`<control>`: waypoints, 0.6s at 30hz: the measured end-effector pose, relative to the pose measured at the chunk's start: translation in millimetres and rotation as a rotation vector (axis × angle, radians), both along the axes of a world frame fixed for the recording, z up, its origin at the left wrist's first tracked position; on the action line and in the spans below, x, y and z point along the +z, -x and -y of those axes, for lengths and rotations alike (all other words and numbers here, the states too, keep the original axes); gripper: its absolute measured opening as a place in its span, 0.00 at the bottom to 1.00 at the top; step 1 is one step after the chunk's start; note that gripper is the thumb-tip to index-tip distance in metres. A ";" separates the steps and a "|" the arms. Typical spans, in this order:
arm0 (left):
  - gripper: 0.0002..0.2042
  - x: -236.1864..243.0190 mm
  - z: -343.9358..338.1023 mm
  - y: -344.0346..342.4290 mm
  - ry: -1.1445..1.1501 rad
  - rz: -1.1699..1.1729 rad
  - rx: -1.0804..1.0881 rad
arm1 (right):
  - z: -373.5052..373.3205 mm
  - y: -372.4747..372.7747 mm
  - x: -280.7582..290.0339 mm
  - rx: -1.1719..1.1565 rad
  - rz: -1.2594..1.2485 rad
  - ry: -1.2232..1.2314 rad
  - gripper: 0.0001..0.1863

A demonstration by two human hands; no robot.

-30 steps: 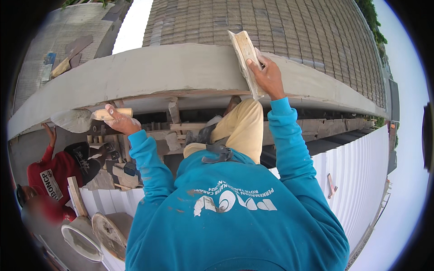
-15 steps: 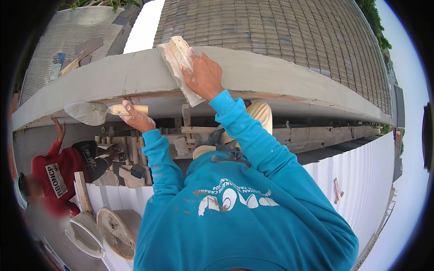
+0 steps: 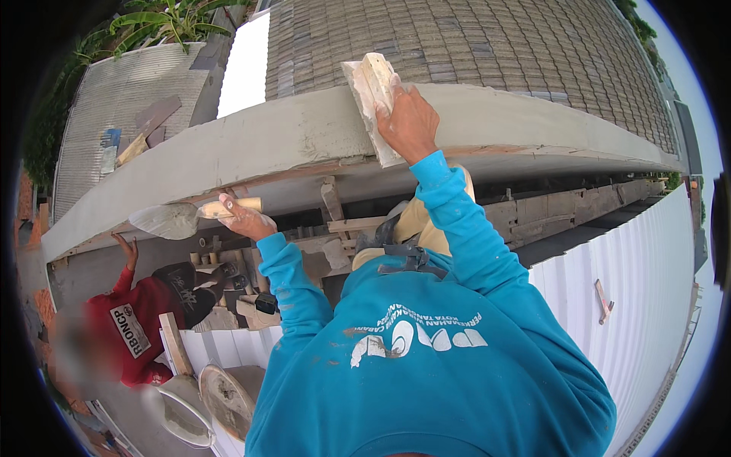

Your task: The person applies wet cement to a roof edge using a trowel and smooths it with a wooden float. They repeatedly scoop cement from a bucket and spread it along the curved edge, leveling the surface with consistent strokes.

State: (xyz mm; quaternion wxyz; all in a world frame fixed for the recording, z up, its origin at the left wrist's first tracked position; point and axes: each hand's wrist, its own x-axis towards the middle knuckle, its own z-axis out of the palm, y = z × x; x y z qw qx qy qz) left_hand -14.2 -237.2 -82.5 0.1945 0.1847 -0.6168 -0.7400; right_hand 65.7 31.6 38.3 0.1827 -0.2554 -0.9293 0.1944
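My right hand is closed round the wooden grip of a plastering float. The float's plaster-smeared plate lies across the smooth grey top of a long concrete ledge. Lower and to the left, my left hand grips the wooden handle of a trowel. Its rounded blade is coated in grey mortar and points left, in front of the ledge's near edge. White plaster marks the fingers of both hands.
A co-worker in a red shirt is below left, one hand raised near the ledge's underside. Two mortar buckets stand close by. Beyond the ledge is a tiled roof; white corrugated sheeting lies at right.
My right hand has slid the float to the right along the ledge. The left hand still holds the trowel in much the same place, while the whole view has shifted somewhat.
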 end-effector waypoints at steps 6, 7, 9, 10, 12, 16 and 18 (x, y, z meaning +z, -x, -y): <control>0.33 2.7 3.7 2.7 -0.202 -0.097 -0.127 | 91.0 48.9 -17.4 0.301 -0.048 0.080 0.36; 0.33 1.8 4.5 6.4 -0.250 -0.126 -0.149 | 107.7 58.8 -13.8 0.338 -0.033 0.103 0.35; 0.31 3.4 10.7 7.8 -0.221 -0.105 -0.166 | 118.5 64.0 -6.4 0.382 -0.045 0.108 0.35; 0.31 3.9 10.0 5.2 -0.207 -0.093 -0.164 | 116.6 61.3 -3.0 0.385 -0.065 0.081 0.34; 0.31 0.3 14.2 6.9 -0.135 -0.022 -0.148 | 100.9 55.6 -3.4 0.360 -0.032 -0.002 0.34; 0.34 -12.7 20.0 10.1 -0.131 -0.097 -0.149 | 39.1 12.8 -13.3 0.229 0.120 -0.231 0.30; 0.34 -15.8 19.8 12.2 -0.119 -0.086 -0.157 | 6.2 -11.8 -19.1 0.165 0.094 -0.370 0.31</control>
